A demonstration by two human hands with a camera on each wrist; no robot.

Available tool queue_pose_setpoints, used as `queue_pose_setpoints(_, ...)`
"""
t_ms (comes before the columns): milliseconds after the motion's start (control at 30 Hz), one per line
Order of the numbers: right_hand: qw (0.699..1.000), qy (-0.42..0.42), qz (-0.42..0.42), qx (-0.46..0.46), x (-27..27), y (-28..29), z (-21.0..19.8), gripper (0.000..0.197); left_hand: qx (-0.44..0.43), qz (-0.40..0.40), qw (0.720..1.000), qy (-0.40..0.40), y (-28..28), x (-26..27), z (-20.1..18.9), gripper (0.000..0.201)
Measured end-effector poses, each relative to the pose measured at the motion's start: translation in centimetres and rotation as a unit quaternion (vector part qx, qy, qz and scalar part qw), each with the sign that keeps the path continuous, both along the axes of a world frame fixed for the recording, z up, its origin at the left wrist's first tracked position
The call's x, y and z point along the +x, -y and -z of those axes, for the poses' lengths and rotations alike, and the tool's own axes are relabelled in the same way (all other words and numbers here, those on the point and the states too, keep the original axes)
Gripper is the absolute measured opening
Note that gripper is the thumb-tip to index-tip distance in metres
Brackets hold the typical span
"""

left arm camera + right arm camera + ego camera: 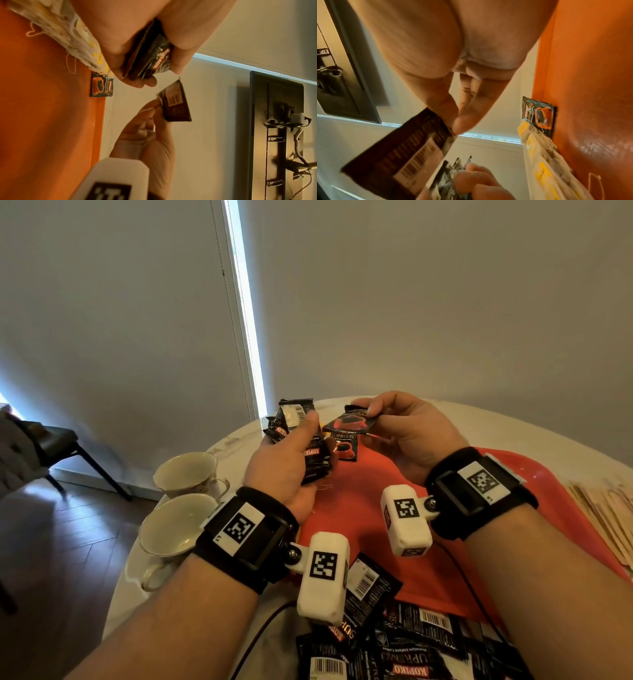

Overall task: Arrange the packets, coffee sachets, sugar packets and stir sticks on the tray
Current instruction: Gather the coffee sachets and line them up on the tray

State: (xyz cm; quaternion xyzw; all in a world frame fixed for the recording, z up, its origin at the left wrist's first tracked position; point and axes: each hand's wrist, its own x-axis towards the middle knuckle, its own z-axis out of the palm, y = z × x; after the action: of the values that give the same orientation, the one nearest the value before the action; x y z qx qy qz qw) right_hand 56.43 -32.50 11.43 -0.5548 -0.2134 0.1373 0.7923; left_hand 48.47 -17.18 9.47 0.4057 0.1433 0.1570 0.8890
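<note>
Loose sachets (404, 642) heaped at the near table edge, some lapping onto the tray (359, 508) rim, none sorted yet. Tray middle is bare red, plenty of room to lay rows. Stir sticks (606, 518) sit off the tray on the right, untouched as far as I can tell. Two cups (178, 505) left of the tray, close to the table edge, so little slack on that side. Left hand (284, 463) clamped round a stack (313, 455) of sachets, raised over the tray's far part. Right hand (407, 433) pinches one sachet (349, 422) at its end, just beside the stack, not touching it. Only one laid sachet (344, 445) on the tray, at the far edge, with pale packets (82, 44) beside it. Judgement: early, most still to place
</note>
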Motion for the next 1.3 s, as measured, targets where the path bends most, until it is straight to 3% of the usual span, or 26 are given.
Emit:
queue_pose_setpoints(133,0.999,0.026,0.014,-0.019,0.0,-0.2,0.2,0.032,0.014,0.042,0.999,0.023,0.4,-0.5,-0.3,0.07)
queue_pose_setpoints(400,1.0,-0.017,-0.016,-0.009,0.1,-0.3,0.1,0.039,0.09,0.038,0.995,0.003,0.1,-0.3,0.1,0.046)
queue_pose_setpoints(533,1.0,-0.009,-0.008,-0.023,0.1,-0.1,-0.1,0.032,0.108,0.032,0.994,-0.002,0.1,-0.2,0.4,0.052)
queue_pose_setpoints(933,0.993,-0.114,-0.021,-0.032,-0.4,0.7,-0.5,0.023,0.155,0.033,0.987,0.014,-0.1,0.2,0.6,0.05)
queue_pose_setpoints(1067,0.992,-0.109,0.002,-0.067,-0.3,0.9,-0.9,0.01,0.164,0.031,0.986,0.013,-0.1,0.2,0.8,0.06)
queue_pose_setpoints(1300,0.993,-0.117,-0.002,0.026,-0.6,0.8,-1.4,0.02,0.135,0.035,0.99,0.009,-0.3,0.2,0.7,0.051)
